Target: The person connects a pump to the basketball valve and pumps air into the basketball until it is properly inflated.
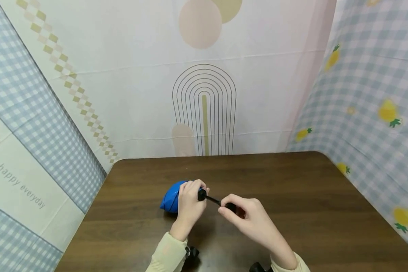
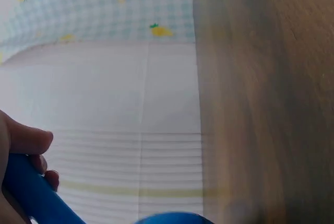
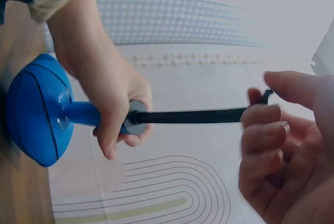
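Note:
A blue ball point(image 3: 39, 109) with black seam lines looks partly collapsed and rests on the table. From it a blue hand pump point(image 3: 83, 113) points toward the right. My left hand point(image 1: 192, 202) grips the pump's blue barrel point(image 2: 36, 192), close to its black end cap point(image 1: 202, 194). A long stretch of black rod point(image 3: 193, 116) stands out of that cap. At the rod's far end my right hand point(image 1: 249, 219) holds the black handle point(image 1: 230, 206) with curled fingers, which hide part of it. The left hand covers much of the barrel.
Under the hands lies a dark brown wooden table point(image 1: 292, 181). A white patterned cloth point(image 1: 139, 94) hangs behind its far edge, with checked cloths point(image 1: 357, 113) at the sides. Black wrist straps point(image 1: 191, 254) sit at both sleeves.

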`<state>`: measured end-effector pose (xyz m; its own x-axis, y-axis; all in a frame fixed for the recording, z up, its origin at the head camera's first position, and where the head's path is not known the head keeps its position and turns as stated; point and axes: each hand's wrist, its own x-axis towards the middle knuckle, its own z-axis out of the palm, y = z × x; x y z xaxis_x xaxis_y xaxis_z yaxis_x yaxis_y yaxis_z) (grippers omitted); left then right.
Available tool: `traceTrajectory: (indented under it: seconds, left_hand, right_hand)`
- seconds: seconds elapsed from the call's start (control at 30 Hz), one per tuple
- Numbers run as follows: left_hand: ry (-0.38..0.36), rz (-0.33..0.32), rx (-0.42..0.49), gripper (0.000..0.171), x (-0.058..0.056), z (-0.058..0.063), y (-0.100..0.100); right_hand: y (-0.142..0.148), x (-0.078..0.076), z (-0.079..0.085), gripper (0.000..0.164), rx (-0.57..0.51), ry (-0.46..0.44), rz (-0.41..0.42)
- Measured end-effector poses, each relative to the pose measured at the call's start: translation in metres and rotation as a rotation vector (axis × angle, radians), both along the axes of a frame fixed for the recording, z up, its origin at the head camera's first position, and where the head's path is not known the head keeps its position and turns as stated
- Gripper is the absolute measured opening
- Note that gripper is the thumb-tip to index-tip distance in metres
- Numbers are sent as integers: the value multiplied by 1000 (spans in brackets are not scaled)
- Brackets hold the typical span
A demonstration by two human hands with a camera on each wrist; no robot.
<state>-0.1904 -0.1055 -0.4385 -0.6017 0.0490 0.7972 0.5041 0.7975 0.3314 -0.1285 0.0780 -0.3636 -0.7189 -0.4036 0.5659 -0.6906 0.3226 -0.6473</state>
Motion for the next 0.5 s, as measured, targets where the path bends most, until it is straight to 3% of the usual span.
traceTrajectory:
  seconds: [0.1,0.27,0.5]
  left_hand:
    - [-25,2,26,20,4,2,4]
    - [-46,14,48,20,13,2,14]
    - [-65,44,-46,22,16,-1,21]
  right_hand:
    - [2,-3,-2,11,-21,7,33]
    - [-10,-22,-24,4,19,-76,71]
    - [-22,-37,-45,4,49,-155,50]
